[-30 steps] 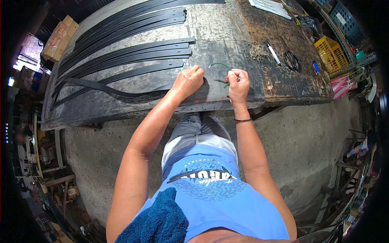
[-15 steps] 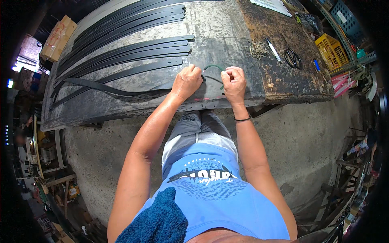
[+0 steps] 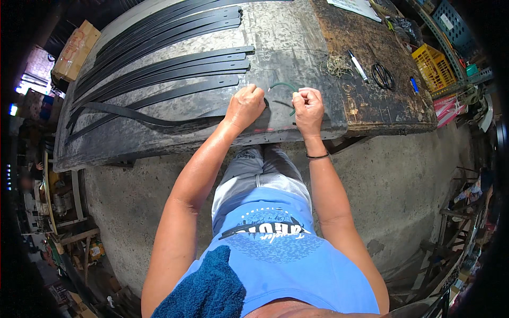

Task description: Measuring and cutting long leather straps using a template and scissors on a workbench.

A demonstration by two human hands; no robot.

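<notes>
My left hand (image 3: 246,106) is closed on the end of a long black strap (image 3: 151,117), which trails off leftward across the table. A small dark bit of the strap end shows past the knuckles. My right hand (image 3: 308,109) pinches a thin, curved green cord-like piece (image 3: 284,83). Its pale tip points toward my left hand, with a gap between, and its other end comes out below my fingers. Whether it is a cord or a bent tool I cannot tell. Several more black straps (image 3: 175,69), with slots or holes near their ends, lie in groups beyond my left hand.
The worn table (image 3: 289,40) has a dark wooden section (image 3: 374,106) at right. On it lie a tangle of thread (image 3: 338,64), a white marker (image 3: 358,65), a black coil (image 3: 383,76) and a blue pen (image 3: 414,85). A yellow crate (image 3: 433,68) and a cardboard box (image 3: 76,50) stand beyond its sides.
My right hand has shifted slightly right, taking the green piece with it. Its tip has come away from beside my left hand, which stays in place on the strap.
</notes>
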